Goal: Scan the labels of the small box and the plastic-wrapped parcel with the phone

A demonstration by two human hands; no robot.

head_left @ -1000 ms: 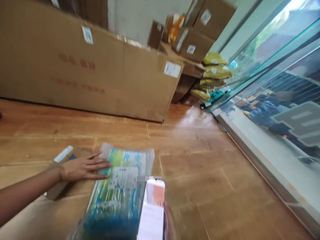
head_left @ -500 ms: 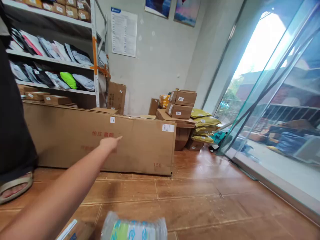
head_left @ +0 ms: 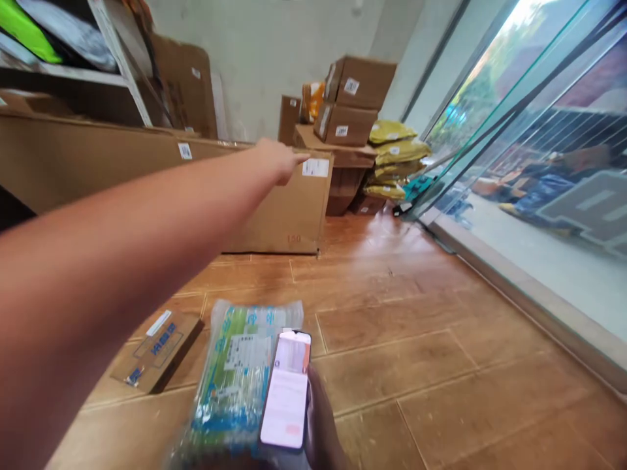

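Note:
My left arm stretches forward and my left hand (head_left: 279, 158) points with one finger toward the white label (head_left: 315, 168) on the long cardboard box (head_left: 274, 209); the other fingers are curled and hold nothing. My right hand (head_left: 319, 427) at the bottom edge grips a lit phone (head_left: 287, 390). Under the phone, a clear plastic-wrapped parcel (head_left: 235, 378) with green and blue print and a shipping label lies on the floor. A small flat cardboard box (head_left: 157, 349) lies to its left.
Stacked cardboard boxes (head_left: 353, 101) and yellow mailer bags (head_left: 396, 156) fill the far corner. A metal shelf with parcels (head_left: 63, 52) stands at the left. A glass wall (head_left: 529, 137) with a low sill runs along the right. Wood-tone floor tiles (head_left: 416, 339) lie between.
My left hand left the parcel, rose and now points farther right along the long box. The view dipped back down, so the phone in my right hand and the parcel show again.

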